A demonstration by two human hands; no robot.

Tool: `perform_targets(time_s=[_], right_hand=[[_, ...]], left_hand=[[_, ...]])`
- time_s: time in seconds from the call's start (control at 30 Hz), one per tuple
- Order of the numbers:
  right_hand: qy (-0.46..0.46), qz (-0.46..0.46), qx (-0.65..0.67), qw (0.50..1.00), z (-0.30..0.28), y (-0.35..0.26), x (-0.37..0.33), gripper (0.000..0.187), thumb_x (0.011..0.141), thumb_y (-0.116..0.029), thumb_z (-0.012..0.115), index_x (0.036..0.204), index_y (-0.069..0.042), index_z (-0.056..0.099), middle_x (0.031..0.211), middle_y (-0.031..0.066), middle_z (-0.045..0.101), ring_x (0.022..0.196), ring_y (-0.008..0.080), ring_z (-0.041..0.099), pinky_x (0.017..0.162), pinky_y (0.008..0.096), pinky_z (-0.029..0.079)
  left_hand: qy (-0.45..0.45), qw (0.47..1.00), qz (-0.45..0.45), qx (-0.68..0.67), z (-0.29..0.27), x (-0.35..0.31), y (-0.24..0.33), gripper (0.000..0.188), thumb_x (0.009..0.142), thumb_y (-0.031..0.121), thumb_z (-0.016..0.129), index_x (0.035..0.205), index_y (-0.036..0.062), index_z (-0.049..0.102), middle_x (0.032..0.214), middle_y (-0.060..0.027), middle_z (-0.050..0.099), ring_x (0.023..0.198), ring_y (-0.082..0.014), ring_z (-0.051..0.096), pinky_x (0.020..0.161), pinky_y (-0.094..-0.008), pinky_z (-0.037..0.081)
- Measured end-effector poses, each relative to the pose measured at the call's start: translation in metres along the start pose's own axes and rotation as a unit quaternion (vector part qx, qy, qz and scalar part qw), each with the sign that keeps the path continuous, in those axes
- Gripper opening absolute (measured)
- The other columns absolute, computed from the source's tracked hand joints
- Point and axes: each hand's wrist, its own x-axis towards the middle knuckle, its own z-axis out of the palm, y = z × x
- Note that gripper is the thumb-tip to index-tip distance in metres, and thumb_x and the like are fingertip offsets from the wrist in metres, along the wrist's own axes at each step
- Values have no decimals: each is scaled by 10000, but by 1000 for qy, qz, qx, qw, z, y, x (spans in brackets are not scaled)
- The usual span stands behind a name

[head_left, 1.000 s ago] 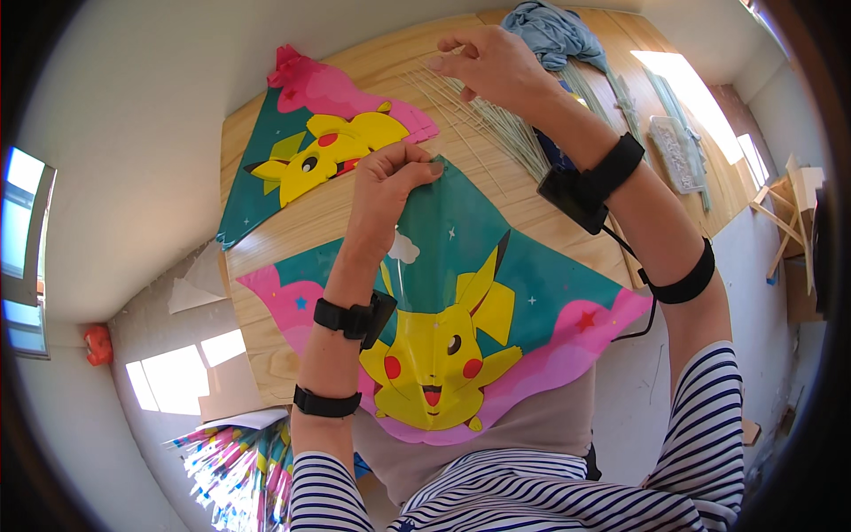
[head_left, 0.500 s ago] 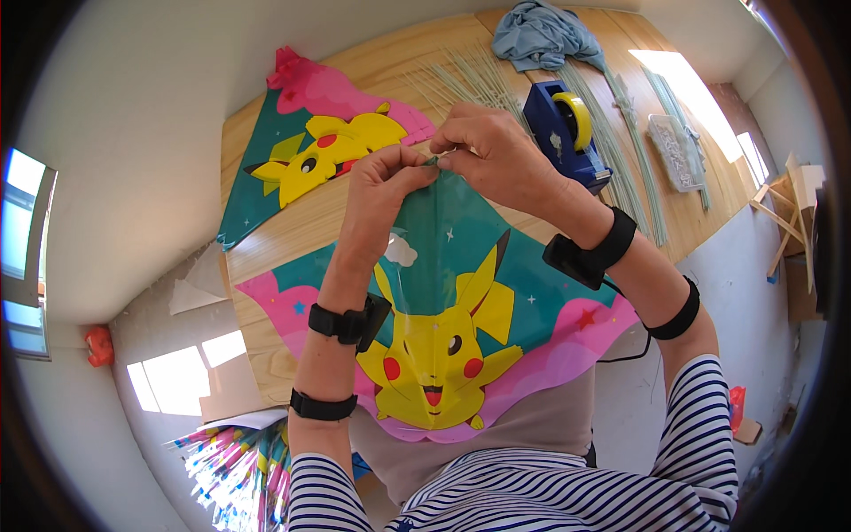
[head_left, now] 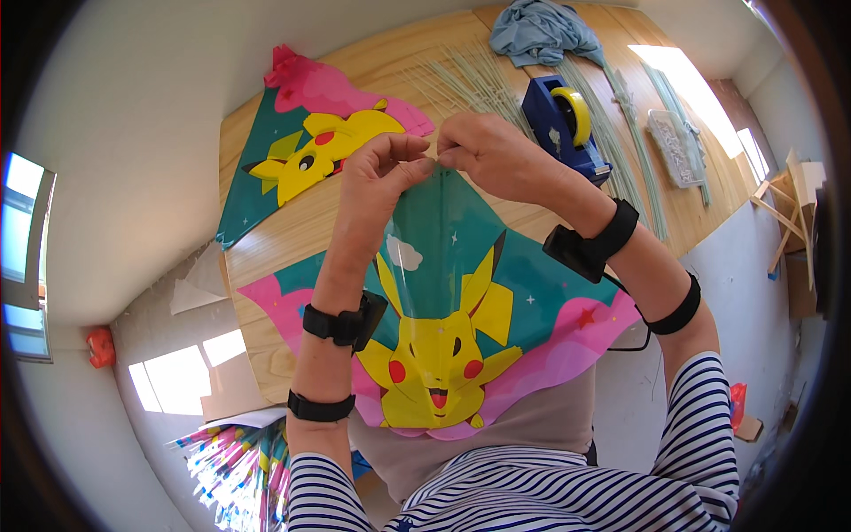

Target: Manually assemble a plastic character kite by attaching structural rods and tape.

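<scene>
A diamond-shaped kite sail (head_left: 532, 284) of thin green film with a pink scalloped edge and a yellow cartoon creature spreads from the wooden table over my lap. My right hand (head_left: 492, 160) is closed in a pinch at its far tip. Beside it, my left hand (head_left: 377, 177) has its thumb at the same tip, with the index finger raised off the thumb. Whatever small part lies between the fingertips is hidden. A lengthwise ridge runs down the sail's middle.
Another matching kite sail (head_left: 253, 191) lies far left on the table (head_left: 355, 66). At the far right are a blue tape dispenser (head_left: 554, 124) with yellow tape, thin pale rods (head_left: 470, 80), a clear box (head_left: 675, 146) and a blue cloth (head_left: 541, 35). Bundled colourful film (head_left: 235, 470) is low left.
My left index finger has lifted away from the thumb. My right hand has shifted slightly down, staying at the tip. The sail's middle bulges more.
</scene>
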Motion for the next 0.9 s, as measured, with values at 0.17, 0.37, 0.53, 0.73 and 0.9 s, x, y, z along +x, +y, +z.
perform_targets(time_s=[0.17,0.37,0.53,0.73,0.9], right_hand=[[-9,25,50,998,-3,-2,2,154,880,-126,667,912,21,633,808,166,636,766,312,608,690,401,474],[-54,51,178,981,-5,13,4,90,920,-57,636,963,21,620,845,30,627,777,103,543,692,286,460],[-76,42,191,978,3,8,5,98,890,-52,659,932,28,620,806,31,616,751,104,537,677,284,455],[-28,36,141,989,0,-6,4,129,781,-77,681,834,36,650,724,150,588,689,250,563,634,377,454],[0,5,91,996,4,-11,3,141,777,-90,670,828,40,648,734,197,589,687,319,563,633,389,463]], left_hand=[[-47,999,-14,17,-10,0,-1,75,891,88,694,948,43,676,848,29,652,787,-47,578,743,-211,457],[-39,999,-9,19,-10,-3,1,56,911,106,676,909,56,651,822,52,614,774,-33,545,728,-201,432],[-47,998,-4,44,-11,-4,5,75,928,130,671,916,59,647,817,57,601,776,-28,526,725,-199,415],[-35,998,5,47,-4,-7,10,103,938,151,668,914,53,647,820,54,602,781,-27,523,728,-202,412],[-50,993,11,102,-11,-7,9,77,930,118,646,903,45,644,814,51,592,785,-30,517,726,-201,407]])
